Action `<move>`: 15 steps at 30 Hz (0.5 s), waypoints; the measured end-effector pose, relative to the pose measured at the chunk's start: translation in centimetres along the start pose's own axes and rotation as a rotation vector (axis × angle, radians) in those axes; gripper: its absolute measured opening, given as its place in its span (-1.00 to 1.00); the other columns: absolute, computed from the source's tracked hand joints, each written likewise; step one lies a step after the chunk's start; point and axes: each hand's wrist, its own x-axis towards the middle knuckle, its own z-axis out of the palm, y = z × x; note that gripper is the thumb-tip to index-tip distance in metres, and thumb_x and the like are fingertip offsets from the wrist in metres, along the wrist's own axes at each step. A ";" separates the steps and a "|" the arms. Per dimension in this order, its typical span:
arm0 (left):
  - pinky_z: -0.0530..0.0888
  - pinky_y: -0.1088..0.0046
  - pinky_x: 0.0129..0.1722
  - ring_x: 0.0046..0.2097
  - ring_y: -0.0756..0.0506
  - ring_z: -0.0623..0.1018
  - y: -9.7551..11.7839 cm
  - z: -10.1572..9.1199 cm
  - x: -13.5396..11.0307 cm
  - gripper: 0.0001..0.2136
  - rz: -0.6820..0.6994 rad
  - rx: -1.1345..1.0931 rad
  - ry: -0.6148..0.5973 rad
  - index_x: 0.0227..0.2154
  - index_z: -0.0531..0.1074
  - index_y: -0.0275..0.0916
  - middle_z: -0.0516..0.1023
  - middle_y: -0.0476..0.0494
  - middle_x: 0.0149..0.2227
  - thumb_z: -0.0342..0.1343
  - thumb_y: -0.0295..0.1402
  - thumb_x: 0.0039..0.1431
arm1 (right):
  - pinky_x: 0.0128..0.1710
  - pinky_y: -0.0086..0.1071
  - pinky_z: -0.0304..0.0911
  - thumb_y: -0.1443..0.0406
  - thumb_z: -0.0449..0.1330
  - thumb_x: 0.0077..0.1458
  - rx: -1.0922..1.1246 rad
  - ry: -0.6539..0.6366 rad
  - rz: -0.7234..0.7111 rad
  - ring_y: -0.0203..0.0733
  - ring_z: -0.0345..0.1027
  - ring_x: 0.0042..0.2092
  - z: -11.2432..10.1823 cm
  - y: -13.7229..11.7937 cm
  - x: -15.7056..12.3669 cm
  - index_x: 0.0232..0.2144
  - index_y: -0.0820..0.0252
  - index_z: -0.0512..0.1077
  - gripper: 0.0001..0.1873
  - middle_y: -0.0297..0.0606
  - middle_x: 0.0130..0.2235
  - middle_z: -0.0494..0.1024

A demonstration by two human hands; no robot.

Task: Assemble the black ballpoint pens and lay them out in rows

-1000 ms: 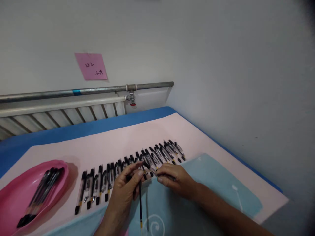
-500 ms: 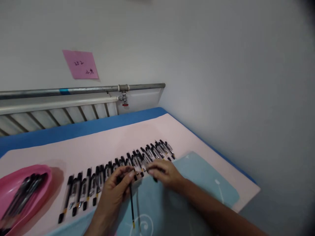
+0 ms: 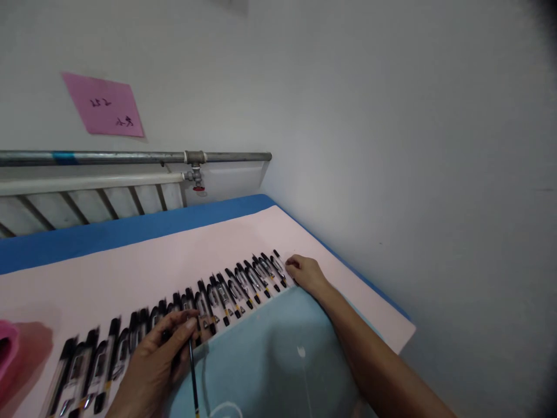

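My left hand (image 3: 152, 360) is closed, thumb against fingers, on a pen refill (image 3: 194, 377), a thin black rod that hangs down over the light blue cloth (image 3: 270, 348). A long slanting row of clear pen parts with black ends (image 3: 235, 290) lies on the pink sheet, and my left hand covers some of it. At the far right end of that row rests my right hand (image 3: 307, 273), its fingers curled inward beside the last pen (image 3: 279, 264). Whatever those fingers hold is hidden.
A pink bowl (image 3: 11, 345) shows at the left edge. The pink sheet (image 3: 165, 261) lies over a blue surface (image 3: 130, 226) against the walls. Behind it are a radiator (image 3: 87, 206) and a metal pipe (image 3: 143, 157). A pink note (image 3: 104, 107) hangs above.
My right hand has moved away from my left hand to the right end of the row. The left still holds the refill. The view has turned right, so less of the bowl shows.
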 end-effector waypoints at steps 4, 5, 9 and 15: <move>0.35 0.69 -0.66 -0.56 0.06 0.44 0.0 -0.1 0.0 -0.64 -0.014 0.002 0.012 -0.33 0.45 -0.24 0.48 -0.04 -0.52 0.33 -0.42 -0.32 | -0.41 -0.48 0.13 0.34 0.07 -0.08 -0.009 -0.029 -0.015 -0.28 0.34 -0.40 -0.1 -0.2 0.0 -0.40 0.18 0.50 -0.78 -0.31 -0.46 0.52; 0.33 0.71 -0.68 -0.60 0.09 0.42 0.1 -0.1 0.0 -0.64 -0.016 0.001 0.008 -0.33 0.45 -0.24 0.47 -0.03 -0.54 0.33 -0.42 -0.32 | -0.40 -0.47 0.13 0.33 0.07 -0.07 -0.010 -0.029 -0.016 -0.27 0.34 -0.40 -0.1 -0.2 0.0 -0.39 0.19 0.50 -0.78 -0.30 -0.45 0.53; 0.24 0.73 -0.75 -0.69 0.14 0.30 0.0 -0.2 0.1 -0.64 -0.005 0.012 -0.004 -0.34 0.45 -0.26 0.44 -0.01 -0.59 0.33 -0.40 -0.32 | -0.40 -0.47 0.14 0.32 0.07 -0.06 -0.001 -0.033 -0.030 -0.27 0.34 -0.39 -0.1 -0.4 0.0 -0.40 0.18 0.50 -0.79 -0.30 -0.46 0.53; 0.37 0.68 -0.65 -0.58 0.08 0.42 -0.2 -0.5 0.3 -0.67 0.007 0.010 0.010 -0.33 0.46 -0.24 0.49 -0.07 -0.51 0.31 -0.41 -0.27 | -0.37 -0.46 0.16 0.34 0.05 -0.06 0.046 -0.005 -0.060 -0.26 0.35 -0.38 -0.1 -0.2 -0.1 -0.47 0.16 0.49 -0.80 -0.32 -0.47 0.52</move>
